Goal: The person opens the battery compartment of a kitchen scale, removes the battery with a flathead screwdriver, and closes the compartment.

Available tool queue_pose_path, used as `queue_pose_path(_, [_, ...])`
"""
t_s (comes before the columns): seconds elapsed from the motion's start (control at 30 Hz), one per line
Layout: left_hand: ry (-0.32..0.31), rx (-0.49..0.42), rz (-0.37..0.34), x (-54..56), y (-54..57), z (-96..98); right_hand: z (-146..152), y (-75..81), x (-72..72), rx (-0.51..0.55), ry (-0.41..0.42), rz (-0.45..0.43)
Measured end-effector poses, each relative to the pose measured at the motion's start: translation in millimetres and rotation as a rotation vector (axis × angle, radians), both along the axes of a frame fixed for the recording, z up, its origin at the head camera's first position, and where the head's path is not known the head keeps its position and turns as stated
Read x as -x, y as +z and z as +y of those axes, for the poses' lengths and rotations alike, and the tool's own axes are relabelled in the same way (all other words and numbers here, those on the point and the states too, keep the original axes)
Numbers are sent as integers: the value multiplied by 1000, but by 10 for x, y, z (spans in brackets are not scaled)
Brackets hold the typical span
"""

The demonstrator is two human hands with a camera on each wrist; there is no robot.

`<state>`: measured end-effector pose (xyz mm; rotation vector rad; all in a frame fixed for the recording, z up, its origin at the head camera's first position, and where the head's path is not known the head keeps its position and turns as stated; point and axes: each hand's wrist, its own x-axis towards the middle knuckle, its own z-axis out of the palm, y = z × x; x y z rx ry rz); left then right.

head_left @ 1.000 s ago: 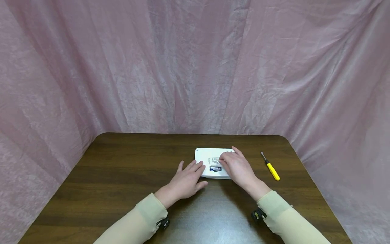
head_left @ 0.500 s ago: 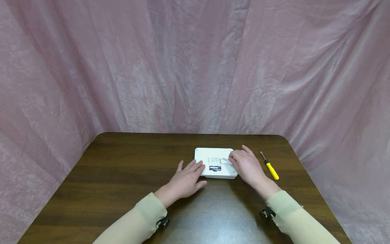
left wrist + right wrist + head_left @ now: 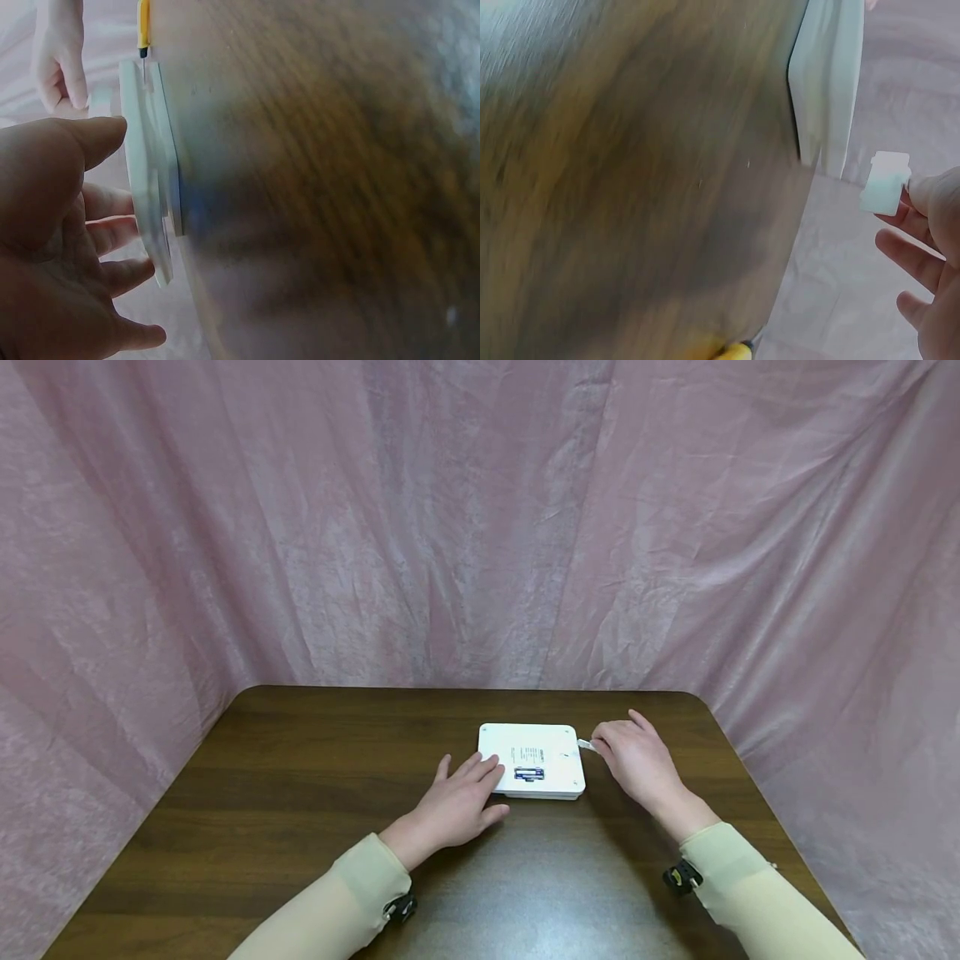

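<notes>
A flat white device (image 3: pixel 551 739) lies on the table, its battery compartment (image 3: pixel 529 774) uncovered with batteries inside. My left hand (image 3: pixel 453 806) rests on its left part, fingers spread and straight; in the left wrist view the fingertips sit at the device's edge (image 3: pixel 139 165). Just off the device's right edge, my right hand (image 3: pixel 637 764) pinches a small white battery cover (image 3: pixel 587 745) between thumb and finger. In the right wrist view the battery cover (image 3: pixel 886 182) is seen flat side on, with small tabs along its edge.
The yellow-handled screwdriver (image 3: pixel 143 28) lies on the table to the right of the device, hidden by my right hand and arm in the head view. The brown wooden table (image 3: pixel 337 735) ends at a pink curtain (image 3: pixel 480 527).
My right hand has moved right with the battery cover, from over the device to beyond its right edge, now covering the screwdriver. The left hand and device stay nearly still.
</notes>
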<state>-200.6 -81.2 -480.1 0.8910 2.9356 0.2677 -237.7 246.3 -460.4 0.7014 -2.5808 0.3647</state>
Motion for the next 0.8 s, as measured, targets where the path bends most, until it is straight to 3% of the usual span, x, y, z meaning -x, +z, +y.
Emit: queue_pose_path(0.8, [1, -2, -6, 4, -1, 4, 362, -85, 121, -74, -89, -85])
